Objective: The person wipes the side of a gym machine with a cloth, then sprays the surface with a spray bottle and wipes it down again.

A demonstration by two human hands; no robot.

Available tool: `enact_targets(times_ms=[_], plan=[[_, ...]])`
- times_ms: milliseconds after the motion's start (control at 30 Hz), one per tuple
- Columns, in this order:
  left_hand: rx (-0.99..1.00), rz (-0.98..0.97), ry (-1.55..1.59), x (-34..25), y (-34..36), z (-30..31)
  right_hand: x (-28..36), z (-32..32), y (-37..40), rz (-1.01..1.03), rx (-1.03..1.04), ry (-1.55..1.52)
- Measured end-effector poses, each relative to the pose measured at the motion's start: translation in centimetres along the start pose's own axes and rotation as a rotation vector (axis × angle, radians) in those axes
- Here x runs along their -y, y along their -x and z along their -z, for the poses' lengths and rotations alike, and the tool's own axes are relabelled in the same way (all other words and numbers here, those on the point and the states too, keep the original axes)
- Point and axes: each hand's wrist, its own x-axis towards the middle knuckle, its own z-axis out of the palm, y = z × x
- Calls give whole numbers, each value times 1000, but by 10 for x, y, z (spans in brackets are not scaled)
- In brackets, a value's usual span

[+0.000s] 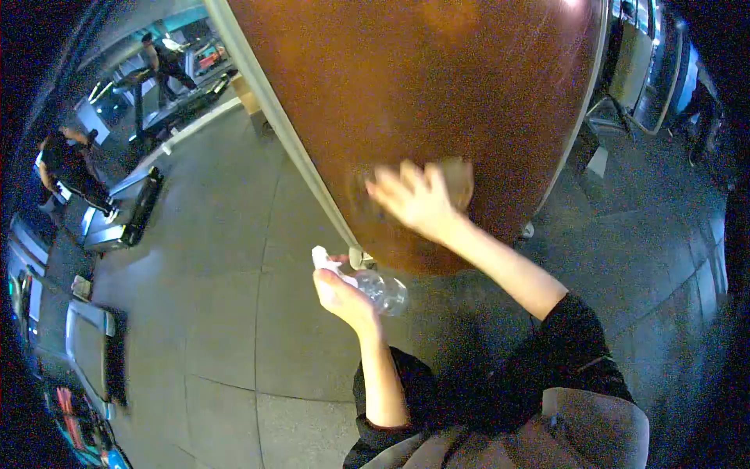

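My left hand (340, 293) is wrapped round the neck of a clear spray bottle (381, 294) with a white nozzle, held tilted beside the lower corner of a large brown panel (437, 94) with a pale metal frame. My right hand (414, 195) lies on the lower part of the panel, fingers spread and a little blurred. Under and beside it is a brownish cloth (457, 181), partly hidden by the hand and hard to tell from the panel.
At the left, one person (69, 168) is by a treadmill (125, 211) and another person (162, 66) is on a treadmill farther back. More gym equipment (87, 348) stands at the lower left. A metal-framed stand (629, 109) and a dark figure are at the right.
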Motion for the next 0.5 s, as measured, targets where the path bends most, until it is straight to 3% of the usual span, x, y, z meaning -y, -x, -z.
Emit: enact_targets(times_ms=[100,167,200,300,333,433,500], plan=[[-35,-65,-110,0,-5,6,-59,49,-90,-320,-339,51],[-32,-113,-199,-6,-4,8,-68,58,-105,-391,-420,-7],[-33,-115,-185,-10,-3,7,-60,42,-100,-359,-465,80],[-38,-51,-109,-4,-7,10,-18,11,-63,-164,-351,150],[-32,21,-46,-2,-6,13,-1,1,-45,-82,-249,125],[-17,17,3,8,-7,17,56,-43,30,182,-2,52],[-34,-10,2,5,-5,13,84,-60,84,416,123,159]])
